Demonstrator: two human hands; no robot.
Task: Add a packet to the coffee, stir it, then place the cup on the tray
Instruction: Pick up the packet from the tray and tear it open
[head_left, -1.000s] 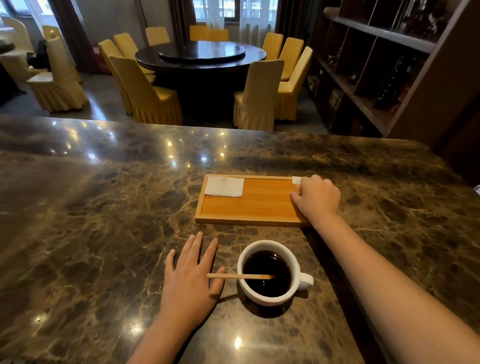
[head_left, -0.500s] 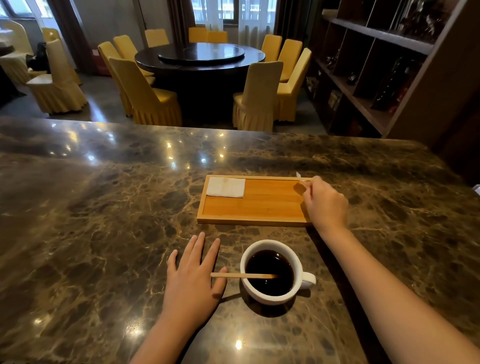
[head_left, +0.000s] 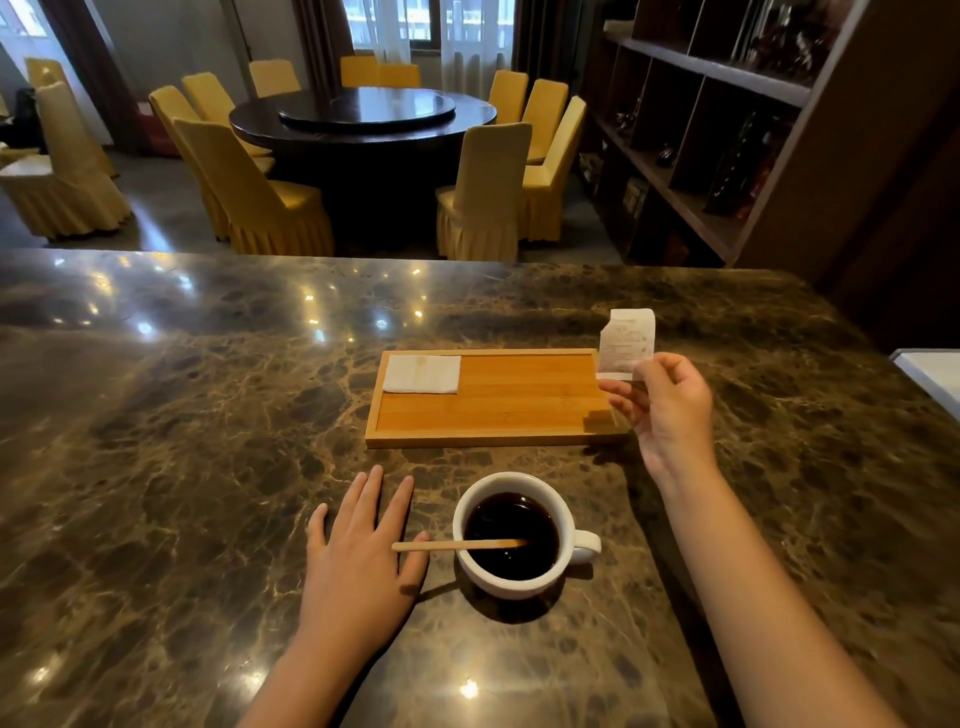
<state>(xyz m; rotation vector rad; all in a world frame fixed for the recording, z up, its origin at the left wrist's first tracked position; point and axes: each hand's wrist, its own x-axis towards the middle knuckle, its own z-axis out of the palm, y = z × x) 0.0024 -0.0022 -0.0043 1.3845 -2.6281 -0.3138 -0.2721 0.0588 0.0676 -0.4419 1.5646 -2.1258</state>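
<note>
A white cup (head_left: 511, 579) of black coffee stands on the marble counter, handle to the right. A wooden stir stick (head_left: 457, 545) rests across its left rim, tip in the coffee. My left hand (head_left: 358, 561) lies flat on the counter just left of the cup, fingers apart, under the stick's free end. My right hand (head_left: 670, 410) is raised beside the right end of the wooden tray (head_left: 519, 410) and pinches a small white packet (head_left: 626, 340) upright by its lower edge. The packet's top left corner looks torn.
A folded white napkin (head_left: 422, 374) lies in the tray's far left corner. A white object (head_left: 930, 376) pokes in at the counter's right edge. Beyond the counter are a round dark table (head_left: 363, 117), yellow-covered chairs and a dark shelf unit (head_left: 727, 130) on the right.
My right hand has picked the packet up from the tray's right end and lifted it clear, upright. The left hand, cup and stick have stayed put.
</note>
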